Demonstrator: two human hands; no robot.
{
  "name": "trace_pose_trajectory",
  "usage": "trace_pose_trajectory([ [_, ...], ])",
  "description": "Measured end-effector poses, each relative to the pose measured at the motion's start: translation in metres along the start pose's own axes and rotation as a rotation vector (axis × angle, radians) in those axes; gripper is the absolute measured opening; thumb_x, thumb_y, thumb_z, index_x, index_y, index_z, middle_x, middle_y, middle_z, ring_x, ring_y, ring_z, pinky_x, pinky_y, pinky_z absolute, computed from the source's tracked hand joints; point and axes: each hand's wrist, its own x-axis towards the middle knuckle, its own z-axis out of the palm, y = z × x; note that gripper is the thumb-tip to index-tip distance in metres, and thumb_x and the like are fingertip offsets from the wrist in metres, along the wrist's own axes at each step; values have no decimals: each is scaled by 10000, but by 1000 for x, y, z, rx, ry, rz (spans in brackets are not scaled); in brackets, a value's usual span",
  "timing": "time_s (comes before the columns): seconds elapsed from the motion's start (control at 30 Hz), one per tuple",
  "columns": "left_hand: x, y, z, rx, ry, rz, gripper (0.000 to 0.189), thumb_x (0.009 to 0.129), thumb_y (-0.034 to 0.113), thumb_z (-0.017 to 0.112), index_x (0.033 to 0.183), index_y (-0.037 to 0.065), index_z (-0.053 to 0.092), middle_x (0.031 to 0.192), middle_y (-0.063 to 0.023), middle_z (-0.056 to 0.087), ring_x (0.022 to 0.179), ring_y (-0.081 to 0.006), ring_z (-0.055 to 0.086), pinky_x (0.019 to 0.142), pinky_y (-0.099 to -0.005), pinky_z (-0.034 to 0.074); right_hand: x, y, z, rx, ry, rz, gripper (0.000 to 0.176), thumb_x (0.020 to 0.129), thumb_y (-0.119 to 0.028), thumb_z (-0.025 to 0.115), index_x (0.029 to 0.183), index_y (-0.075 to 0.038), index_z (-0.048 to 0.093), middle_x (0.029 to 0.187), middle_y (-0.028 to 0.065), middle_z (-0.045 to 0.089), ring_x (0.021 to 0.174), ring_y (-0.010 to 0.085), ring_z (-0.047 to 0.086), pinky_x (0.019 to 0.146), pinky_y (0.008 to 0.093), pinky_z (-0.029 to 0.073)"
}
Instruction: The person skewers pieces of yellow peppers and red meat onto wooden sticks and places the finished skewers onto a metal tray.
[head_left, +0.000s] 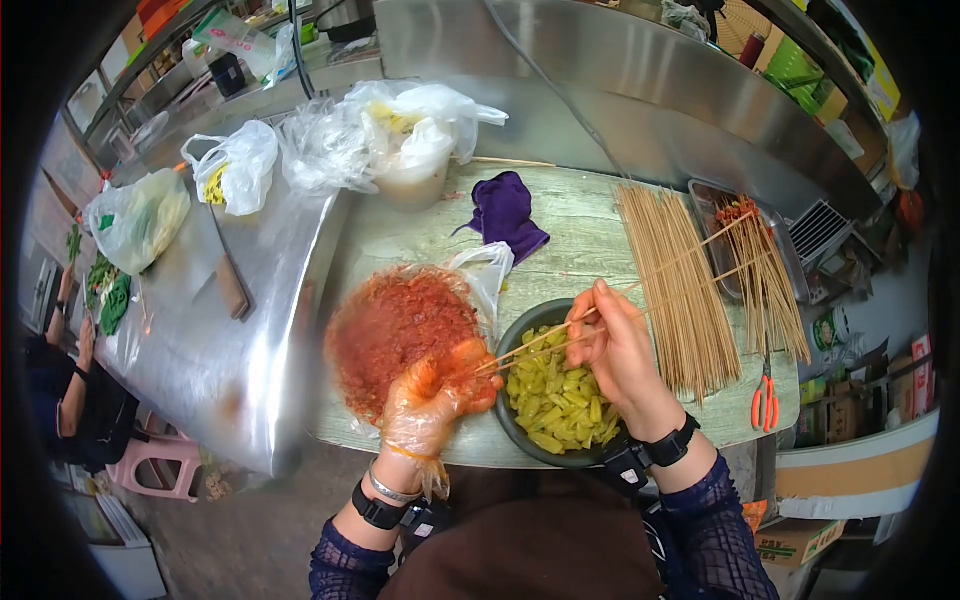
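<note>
My left hand (435,395), in a clear plastic glove smeared red, is closed at the near right edge of a heap of red seasoned meat (400,335). Its fingertips pinch the ends of thin wooden skewers (530,345). Bare, my right hand (612,345) holds the same skewers farther along, above a dark bowl (512,425) of green pickled peppers (560,400). The skewers point up and right, across a wide row of bare skewers (680,290). What sits at the tips in my left hand is partly hidden.
Loaded skewers (765,265) lie by a metal tray (705,200) at right, near orange-handled scissors (765,405). A purple cloth (505,215) and plastic bags (335,140) are behind. A knife (232,285) lies on the steel counter (260,370); a co-worker's hands (84,345) are far left.
</note>
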Motion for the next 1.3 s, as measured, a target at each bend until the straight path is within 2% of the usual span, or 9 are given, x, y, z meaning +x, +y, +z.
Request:
trace_pose_trajectory([
  [0.2,2,6,-1,-142,-25,-63,371,902,42,511,1233,-113,449,1156,-224,575,1019,-306,609,842,-354,530,-5,-7,6,-128,26,-72,354,986,-349,411,845,-48,534,687,43,547,511,125,568,487,210,471],
  [0.3,3,8,-4,-404,-83,-116,383,934,116,499,1234,-116,446,1152,-225,577,1001,-318,617,817,-349,545,-5,-8,8,-155,27,-87,351,987,-344,411,844,-47,531,684,41,552,514,126,579,489,207,469],
  [0.6,2,2,-10,-214,9,-141,353,954,140,477,1203,-111,476,1129,-220,583,984,-305,624,806,-336,566,-1,-10,10,-163,9,-112,352,990,-338,402,839,-46,528,668,42,555,511,133,581,487,215,470],
  [0.67,4,0,-12,-351,39,-124,374,953,158,477,1218,-105,462,1149,-229,568,977,-301,625,782,-335,575,-6,-19,10,-162,40,-158,355,995,-327,388,833,-42,526,665,44,553,504,147,578,487,225,474],
  [0.77,7,-1,-16,-533,35,-54,388,951,176,483,1240,-80,449,1176,-229,553,998,-300,614,789,-354,574,-24,-21,13,-119,27,-384,369,1001,-304,358,816,-35,530,666,54,557,506,172,575,486,238,478],
  [0.9,11,-5,-16,-599,27,2,395,952,196,485,1261,-44,437,1200,-223,539,1034,-301,596,815,-378,564,-43,6,14,-597,-98,-775,361,996,-279,366,824,-24,554,720,100,602,584,171,580,536,280,473],
  [1.1,10,-8,-11,-586,21,40,361,957,154,475,1255,-49,450,1166,-199,561,1008,-253,599,797,-326,546,-49,8,28,-798,-248,-942,303,969,-270,433,881,-29,595,729,94,613,619,201,601,561,284,480],
  [1.2,9,-10,-12,-573,35,45,347,956,131,473,1251,-51,460,1147,-190,575,986,-242,605,802,-326,536,-49,11,26,-847,-308,-951,255,943,-254,477,926,-36,607,744,88,604,633,221,609,546,299,485],
  [1.3,11,-11,-9,-574,104,48,338,951,124,481,1238,-54,472,1126,-178,589,962,-237,615,803,-327,540,-49,12,32,-915,-313,-962,389,971,-344,423,793,-55,611,763,75,635,612,206,607,543,296,483],
])
